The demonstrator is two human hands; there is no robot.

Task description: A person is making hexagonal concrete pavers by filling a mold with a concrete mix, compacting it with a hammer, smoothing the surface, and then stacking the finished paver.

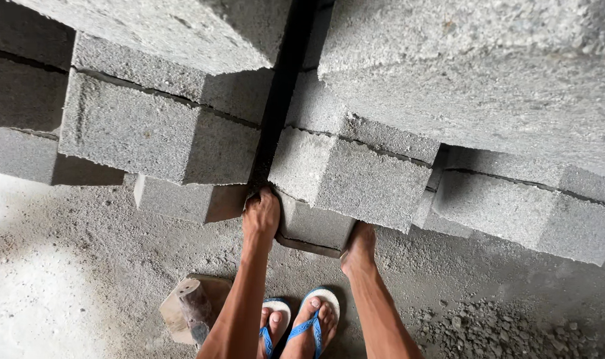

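A grey concrete block [314, 226] sits low in a stack of like blocks, resting on a thin board. My left hand [260, 214] grips its left end, fingers wrapped over the top corner. My right hand [360, 247] presses against its lower right corner, fingers tucked under the edge. Both arms reach down from the bottom of the view. My feet in blue flip-flops [301, 324] stand just in front of the block.
Stacked grey blocks [149, 133] fill the upper view, with a dark gap [279, 100] between two stacks. A wooden mallet-like tool [195, 307] lies on the dusty ground at my left foot. Loose gravel [508, 326] lies at the lower right.
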